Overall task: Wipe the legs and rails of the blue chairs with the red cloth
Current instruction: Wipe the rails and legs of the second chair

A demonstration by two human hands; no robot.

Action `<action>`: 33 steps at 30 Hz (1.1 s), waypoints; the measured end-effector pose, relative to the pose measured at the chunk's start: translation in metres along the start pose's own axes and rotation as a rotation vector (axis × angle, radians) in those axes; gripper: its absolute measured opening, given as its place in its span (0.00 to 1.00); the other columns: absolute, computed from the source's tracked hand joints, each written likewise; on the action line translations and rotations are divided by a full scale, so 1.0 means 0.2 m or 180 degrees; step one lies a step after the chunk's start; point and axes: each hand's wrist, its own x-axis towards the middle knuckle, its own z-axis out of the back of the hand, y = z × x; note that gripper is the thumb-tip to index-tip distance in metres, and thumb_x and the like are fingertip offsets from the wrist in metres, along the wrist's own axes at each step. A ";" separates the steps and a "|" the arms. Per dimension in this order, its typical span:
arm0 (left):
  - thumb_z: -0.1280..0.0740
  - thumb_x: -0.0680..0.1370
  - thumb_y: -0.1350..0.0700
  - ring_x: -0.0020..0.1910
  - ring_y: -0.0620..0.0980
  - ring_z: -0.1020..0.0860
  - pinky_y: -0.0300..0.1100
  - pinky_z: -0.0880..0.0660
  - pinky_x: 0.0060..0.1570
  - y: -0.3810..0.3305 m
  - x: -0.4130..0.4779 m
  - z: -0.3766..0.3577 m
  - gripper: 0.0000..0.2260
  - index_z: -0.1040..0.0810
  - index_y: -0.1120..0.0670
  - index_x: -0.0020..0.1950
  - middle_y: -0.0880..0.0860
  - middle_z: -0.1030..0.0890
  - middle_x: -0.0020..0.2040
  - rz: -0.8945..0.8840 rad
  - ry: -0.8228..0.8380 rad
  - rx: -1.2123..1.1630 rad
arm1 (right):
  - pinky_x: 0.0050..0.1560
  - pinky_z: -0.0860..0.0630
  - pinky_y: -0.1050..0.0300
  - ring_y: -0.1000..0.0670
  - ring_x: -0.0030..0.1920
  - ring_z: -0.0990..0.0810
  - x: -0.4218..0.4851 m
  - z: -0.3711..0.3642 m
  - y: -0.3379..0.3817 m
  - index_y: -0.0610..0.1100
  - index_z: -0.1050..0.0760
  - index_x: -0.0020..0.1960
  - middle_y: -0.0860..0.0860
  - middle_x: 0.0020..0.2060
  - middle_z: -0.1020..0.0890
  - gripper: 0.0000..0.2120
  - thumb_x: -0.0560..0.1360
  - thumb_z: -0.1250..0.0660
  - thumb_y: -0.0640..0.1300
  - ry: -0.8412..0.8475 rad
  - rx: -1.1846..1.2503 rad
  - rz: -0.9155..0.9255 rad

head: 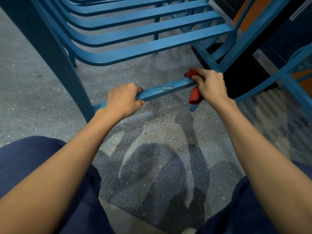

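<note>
On low rail (166, 90): left hand (122, 100) grips bare end, right hand (211, 86) pinches red cloth (194, 97) round other end.

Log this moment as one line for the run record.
phase: wiping low rail | left hand: grips rail | right hand: holds red cloth at rail's right end | rail top: looks wet, streaked

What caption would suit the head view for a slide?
Left hand grips the blue chair's low rail while the right hand holds the red cloth around it.
</note>
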 end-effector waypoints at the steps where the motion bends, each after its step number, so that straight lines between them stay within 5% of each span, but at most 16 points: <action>1: 0.33 0.76 0.49 0.46 0.56 0.24 0.47 0.31 0.42 0.00 0.00 0.00 0.15 0.23 0.49 0.62 0.54 0.18 0.49 -0.0009 -0.0001 -0.0011 | 0.54 0.24 0.49 0.42 0.55 0.21 -0.02 -0.02 0.00 0.51 0.20 0.59 0.46 0.50 0.17 0.12 0.78 0.38 0.49 0.0008 0.0163 0.0118; 10: 0.30 0.74 0.48 0.51 0.56 0.22 0.53 0.25 0.51 0.05 0.00 0.00 0.20 0.25 0.47 0.65 0.53 0.18 0.54 -0.0095 0.0095 -0.0247 | 0.61 0.25 0.47 0.42 0.57 0.21 0.09 0.09 -0.14 0.54 0.21 0.61 0.44 0.53 0.17 0.15 0.77 0.39 0.48 -0.0110 0.0072 -0.0268; 16: 0.23 0.66 0.52 0.60 0.56 0.24 0.55 0.28 0.60 0.11 -0.01 0.04 0.37 0.34 0.49 0.72 0.54 0.24 0.65 -0.0127 0.0434 -0.0511 | 0.53 0.23 0.50 0.41 0.52 0.21 0.10 0.05 -0.07 0.49 0.20 0.57 0.45 0.46 0.21 0.14 0.79 0.41 0.42 -0.0211 -0.0048 -0.0539; 21: 0.25 0.70 0.53 0.50 0.54 0.22 0.51 0.25 0.53 0.12 -0.01 0.05 0.22 0.23 0.53 0.62 0.55 0.18 0.53 -0.0140 0.0378 -0.0387 | 0.54 0.23 0.48 0.39 0.52 0.20 0.00 -0.02 0.00 0.49 0.19 0.57 0.41 0.49 0.17 0.12 0.79 0.40 0.43 -0.0266 0.0153 -0.0109; 26: 0.27 0.71 0.52 0.48 0.54 0.21 0.50 0.24 0.51 0.13 -0.01 0.04 0.20 0.23 0.52 0.62 0.54 0.18 0.52 -0.0143 0.0295 -0.0338 | 0.60 0.24 0.49 0.43 0.56 0.19 -0.09 -0.07 0.03 0.49 0.20 0.60 0.46 0.53 0.16 0.13 0.78 0.37 0.44 -0.0060 0.0332 0.0313; 33: 0.28 0.72 0.52 0.47 0.55 0.21 0.49 0.24 0.50 0.12 -0.03 0.04 0.19 0.23 0.52 0.63 0.54 0.17 0.51 -0.0261 0.0146 -0.0252 | 0.57 0.23 0.46 0.40 0.53 0.20 0.06 0.03 -0.01 0.47 0.20 0.57 0.43 0.49 0.17 0.12 0.79 0.39 0.43 -0.0098 0.0075 -0.0144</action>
